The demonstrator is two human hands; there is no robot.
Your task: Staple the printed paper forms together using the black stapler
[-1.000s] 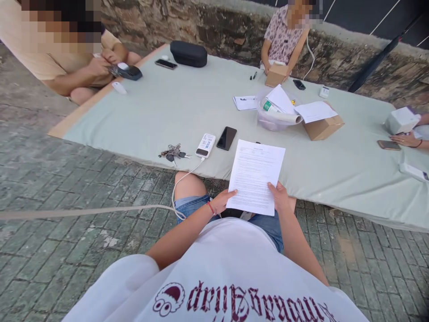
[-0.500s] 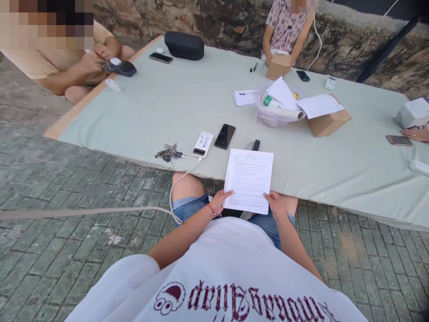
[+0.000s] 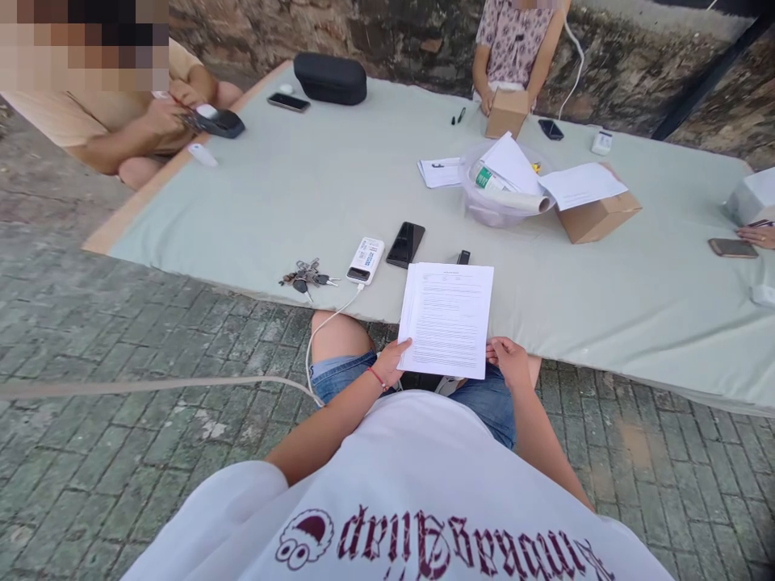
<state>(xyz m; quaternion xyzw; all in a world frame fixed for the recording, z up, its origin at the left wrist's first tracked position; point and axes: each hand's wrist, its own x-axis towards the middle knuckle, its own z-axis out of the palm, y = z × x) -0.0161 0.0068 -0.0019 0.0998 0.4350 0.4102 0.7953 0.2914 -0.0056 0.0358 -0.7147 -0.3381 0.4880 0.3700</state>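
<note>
A stack of white printed sheets [image 3: 446,318] is held over my lap at the near edge of a pale green mat [image 3: 291,194]. My left hand [image 3: 392,362] grips its lower left corner. My right hand [image 3: 510,361] holds the lower right corner, fingers curled at the edge. Just beyond the sheets lie a small black stick [image 3: 463,257], a black phone [image 3: 405,244], a white power bank [image 3: 365,260] with a white cable [image 3: 327,323] running to my knee, and a bunch of keys [image 3: 307,274].
A clear tub [image 3: 492,211] with papers and a cardboard box [image 3: 599,218] sit mid-mat. One person at far left handles a dark device [image 3: 215,123]; another at the back holds a small box [image 3: 507,113]. A third person's hand [image 3: 758,235] rests at right beside a phone [image 3: 732,248]. Brick paving surrounds the mat.
The sheets came down and back toward my lap, uncovering the small black stick. My right hand shifted from the bottom edge to the lower right corner.
</note>
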